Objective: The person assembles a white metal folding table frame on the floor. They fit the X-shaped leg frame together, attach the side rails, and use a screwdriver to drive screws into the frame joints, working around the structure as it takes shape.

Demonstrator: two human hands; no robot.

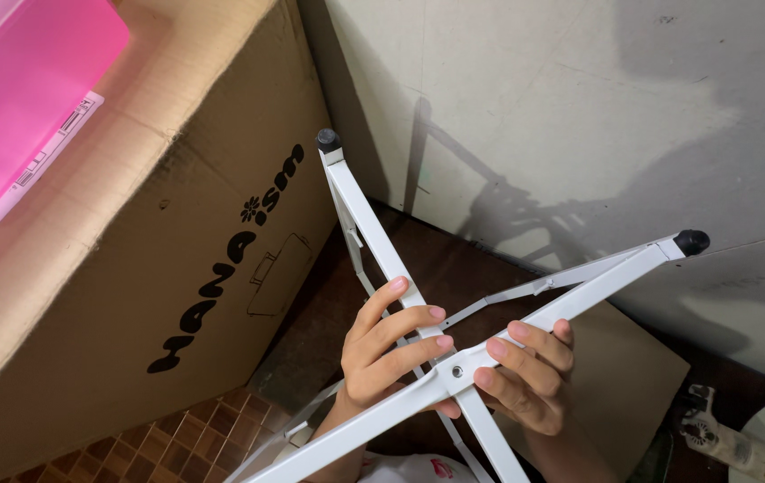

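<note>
White-painted metal is what both hands are set on: a folding cross-leg frame, seen from the single head view.

Head view. Two flat white bars are crossed and joined by a rivet at about 6 o'clock of the picture. One bar runs up to 11 o'clock and ends in a black rubber foot cap; the other runs out to 3 o'clock and ends in a second black cap. Thinner brace rods are seen behind the bars. The left hand is closed on the bar just left of the rivet, fingers wrapped over its upper face. The right hand is closed on the other bar just right of the rivet, fingers curled over it. The frame is held off the floor, in front of a grey wall.

At 9 o'clock a large brown cardboard box is noted, with a pink plastic container on it at 10 o'clock. A flat cardboard sheet lies at 4 o'clock, and brown floor tiles show at 7 o'clock.

Judgement: the step in hand appears to be the handling of the legs about the pivot, the frame being partly spread. Any further swing would call for fingers kept out of the closing angle beside the rivet.
</note>
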